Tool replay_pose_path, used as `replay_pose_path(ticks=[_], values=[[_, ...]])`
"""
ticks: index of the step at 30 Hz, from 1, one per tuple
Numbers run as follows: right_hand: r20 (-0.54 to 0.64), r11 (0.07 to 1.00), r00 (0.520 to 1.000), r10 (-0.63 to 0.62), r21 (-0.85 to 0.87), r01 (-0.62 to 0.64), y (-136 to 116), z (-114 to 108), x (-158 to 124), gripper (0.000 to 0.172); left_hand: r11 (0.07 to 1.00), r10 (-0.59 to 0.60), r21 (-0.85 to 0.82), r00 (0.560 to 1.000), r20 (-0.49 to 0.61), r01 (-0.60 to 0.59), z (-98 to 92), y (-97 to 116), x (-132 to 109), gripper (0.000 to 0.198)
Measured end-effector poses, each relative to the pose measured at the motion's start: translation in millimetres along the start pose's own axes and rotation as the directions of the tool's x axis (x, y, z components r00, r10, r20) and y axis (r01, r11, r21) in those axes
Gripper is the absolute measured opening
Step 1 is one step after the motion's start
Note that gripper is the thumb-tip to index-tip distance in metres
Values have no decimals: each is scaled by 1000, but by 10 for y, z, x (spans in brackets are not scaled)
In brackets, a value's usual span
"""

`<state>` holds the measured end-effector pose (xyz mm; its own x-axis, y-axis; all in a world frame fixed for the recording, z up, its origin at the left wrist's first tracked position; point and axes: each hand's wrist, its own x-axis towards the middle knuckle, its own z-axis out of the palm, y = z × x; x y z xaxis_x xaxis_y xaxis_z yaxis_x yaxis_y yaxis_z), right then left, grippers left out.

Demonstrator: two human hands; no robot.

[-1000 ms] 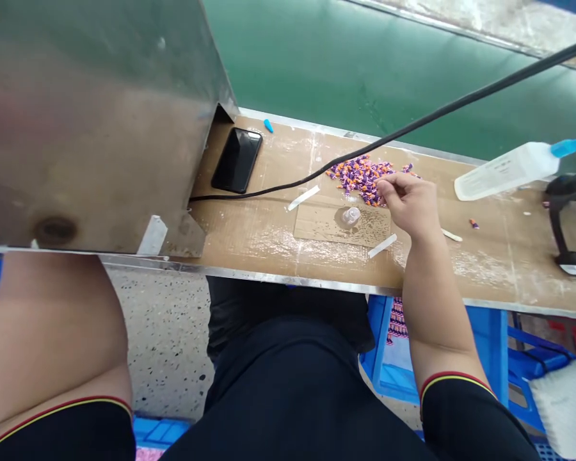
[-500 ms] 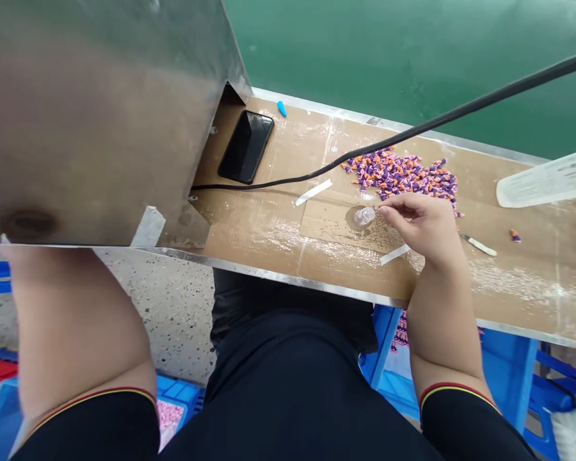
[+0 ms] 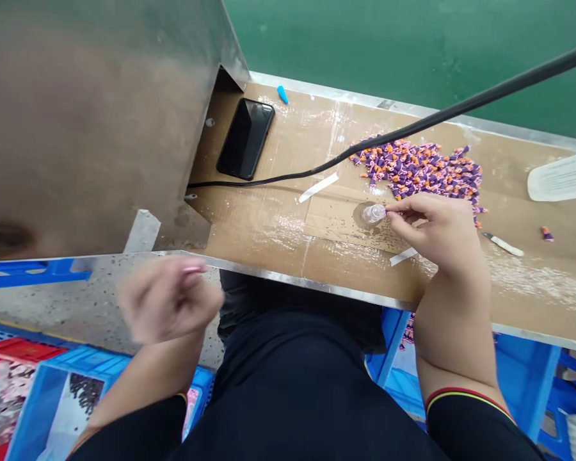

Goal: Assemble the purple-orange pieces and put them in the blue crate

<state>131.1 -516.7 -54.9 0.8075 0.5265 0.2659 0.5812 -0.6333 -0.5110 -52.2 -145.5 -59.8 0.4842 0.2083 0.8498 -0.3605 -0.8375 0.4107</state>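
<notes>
Blurred by motion, my left hand [image 3: 170,299] is in front of the bench's front edge, its fingers closed on a small pink piece [image 3: 193,269]. My right hand [image 3: 434,224] is over the cardboard, thumb and forefinger pinched on something tiny beside a small clear cup [image 3: 373,214]. What that pinch holds is too small to make out. The cup is on a flat piece of cardboard [image 3: 331,218]. Behind my right hand lies a pile of small purple, pink and orange figures [image 3: 413,166].
A metal housing [image 3: 96,128] stands at the left. Around the bench lie a black phone [image 3: 246,138], a blue cap [image 3: 282,95], a knife [image 3: 506,244], a single figure [image 3: 547,234] and a white container [image 3: 564,177]. A black cable [image 3: 331,165] crosses above; blue bins [image 3: 33,410] sit below.
My left hand has come out from beneath the metal housing into view, with a pink piece in its fingers. My right hand stays pinched near the cup. The whole view has shifted slightly.
</notes>
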Motion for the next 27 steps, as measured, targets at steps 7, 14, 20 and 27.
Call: replay_pose_path(ticks=[7, 14, 20, 27], values=[[-21, 997, 999, -41, -67, 39, -68, -35, 15, 12, 898, 173, -438, 943, 283, -33, 943, 362, 74, 54], [-38, 994, 996, -75, -84, 71, -78, -12, 15, 12, 647, 13, -687, 896, 443, 330, 1834, 391, 208, 11], [10, 995, 999, -50, -82, 51, -103, -7, 22, 11, 564, -202, -547, 746, 635, 618, 1954, 258, 83, 21], [46, 998, 999, 28, -49, -26, -159, -34, 20, 8, 461, -260, -520, 670, 695, 719, 1857, 288, 124, 24]])
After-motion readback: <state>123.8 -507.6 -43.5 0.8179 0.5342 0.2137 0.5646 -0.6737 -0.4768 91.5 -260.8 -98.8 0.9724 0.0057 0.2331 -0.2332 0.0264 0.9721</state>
